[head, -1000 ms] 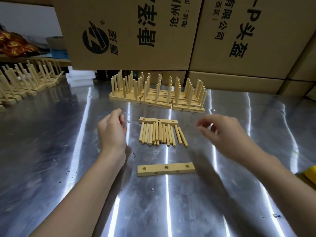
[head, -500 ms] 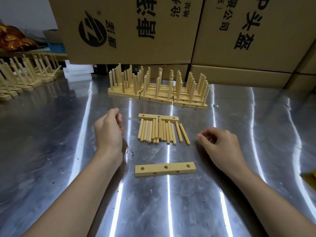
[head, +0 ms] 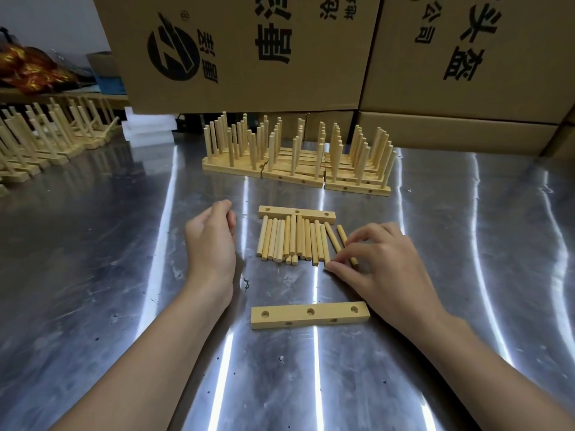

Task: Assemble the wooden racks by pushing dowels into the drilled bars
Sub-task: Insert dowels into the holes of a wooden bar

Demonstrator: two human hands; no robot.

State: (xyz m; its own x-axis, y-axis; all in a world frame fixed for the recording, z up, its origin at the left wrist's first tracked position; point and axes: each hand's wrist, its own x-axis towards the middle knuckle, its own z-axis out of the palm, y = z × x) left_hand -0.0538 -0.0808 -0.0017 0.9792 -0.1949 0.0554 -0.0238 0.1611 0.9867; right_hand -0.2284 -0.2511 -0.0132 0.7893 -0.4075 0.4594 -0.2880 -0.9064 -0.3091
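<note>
R hand (head: 379, 265) thumb+forefinger pinch the right-end dowels (head: 292, 241) mid-tabletop (head: 124, 275), prob. to feed the bar (head: 309, 315) lying holes-up toward the near edge; L hand (head: 211, 241) loosely curled, empty, beside them.

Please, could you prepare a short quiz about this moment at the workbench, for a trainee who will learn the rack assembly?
1. How many holes show on the top face of the near drilled bar?
2. True or false: the right hand reaches the loose dowels at their right side.
3. Where does the far drilled bar lie? A: at the dowels' far ends. B: at their near ends. C: on top of them.

Key: 1: three. 2: true. 3: A.
</note>
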